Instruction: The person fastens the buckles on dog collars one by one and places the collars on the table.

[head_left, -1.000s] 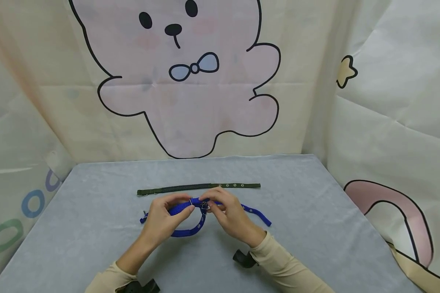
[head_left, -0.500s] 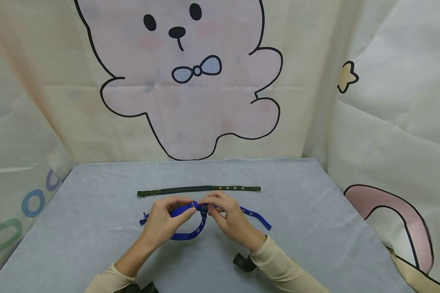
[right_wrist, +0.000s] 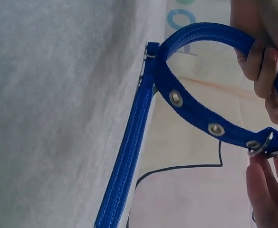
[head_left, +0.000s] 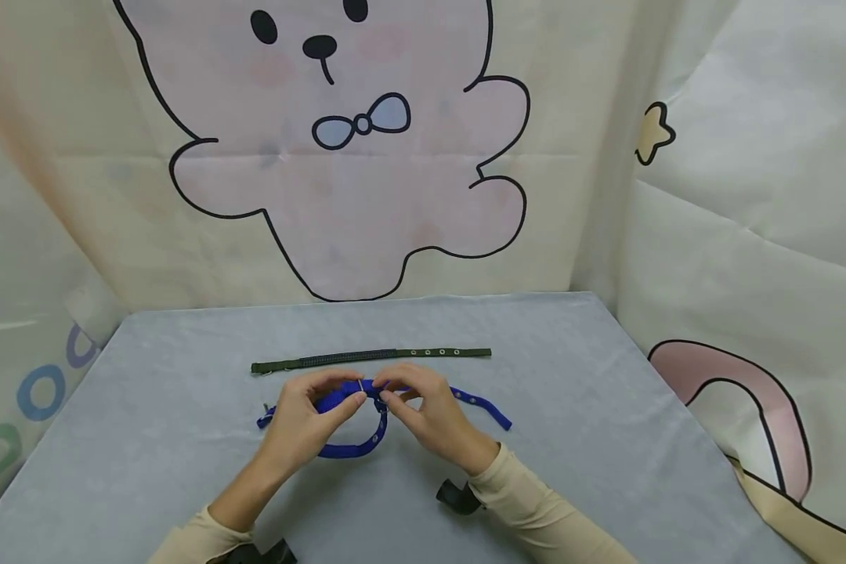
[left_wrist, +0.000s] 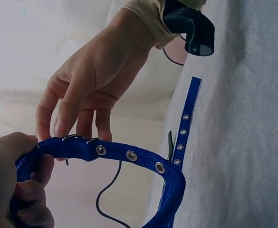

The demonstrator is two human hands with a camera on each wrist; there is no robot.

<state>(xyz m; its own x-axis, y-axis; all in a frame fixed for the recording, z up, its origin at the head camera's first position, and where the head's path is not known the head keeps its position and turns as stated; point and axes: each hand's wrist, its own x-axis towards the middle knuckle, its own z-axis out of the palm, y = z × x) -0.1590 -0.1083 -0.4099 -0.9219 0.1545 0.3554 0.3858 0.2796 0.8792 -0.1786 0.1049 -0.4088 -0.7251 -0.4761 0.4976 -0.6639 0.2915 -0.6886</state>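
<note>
A cartoon-printed curtain (head_left: 430,196) stands behind your blue-grey surface (head_left: 571,392). Your beige sleeves (head_left: 543,505) slant in from the near side. Beyond lie a green strap (head_left: 374,356) and a blue strap (right_wrist: 124,161). Your left grip (head_left: 298,423) curls round the blue collar (head_left: 352,450); your right grip (head_left: 437,419) pinches it by the buckle (left_wrist: 72,137). That collar hangs looped above the surface, silver eyelets (right_wrist: 216,129) along its webbing.

In the head view, the left fingers (head_left: 327,379) and right fingers (head_left: 399,375) hide part of the looped blue collar (head_left: 352,451) and the middle of the other blue collar (head_left: 481,402). The pink printed figure (head_left: 366,196) is cropped at the top.
</note>
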